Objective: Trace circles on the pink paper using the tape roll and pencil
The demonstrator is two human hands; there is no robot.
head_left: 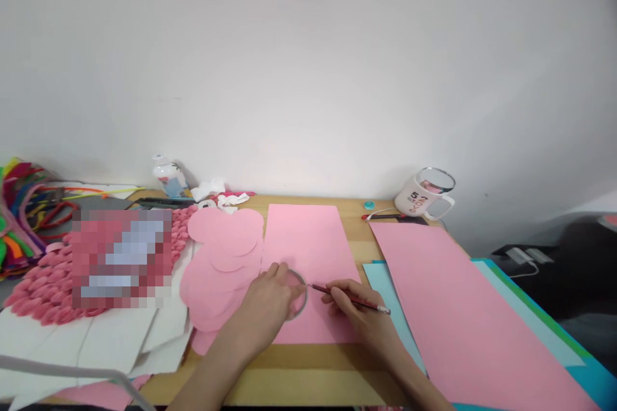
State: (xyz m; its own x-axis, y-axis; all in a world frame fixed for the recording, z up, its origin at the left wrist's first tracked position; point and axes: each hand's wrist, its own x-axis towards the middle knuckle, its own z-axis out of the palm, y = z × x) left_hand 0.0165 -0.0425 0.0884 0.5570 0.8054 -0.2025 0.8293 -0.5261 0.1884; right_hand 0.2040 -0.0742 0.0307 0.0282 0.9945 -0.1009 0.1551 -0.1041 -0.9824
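My left hand point(268, 306) lies on a round, rimmed disc point(297, 298) and presses it flat onto a pink sheet of paper point(308, 244) on the wooden table point(308, 372). My right hand point(359, 318) grips a red pencil point(349, 298) whose tip touches the disc's right rim. Just left of the sheet lies a heap of cut pink paper circles point(224, 263).
A larger pink sheet point(457, 314) lies to the right over blue and green sheets point(540, 308). A white mug point(424, 196) lies tipped at the back right near a red pen point(383, 216). At the left sit a pink woven piece point(43, 286), white paper point(96, 340), coloured pipe cleaners point(19, 205) and a small bottle point(168, 176).
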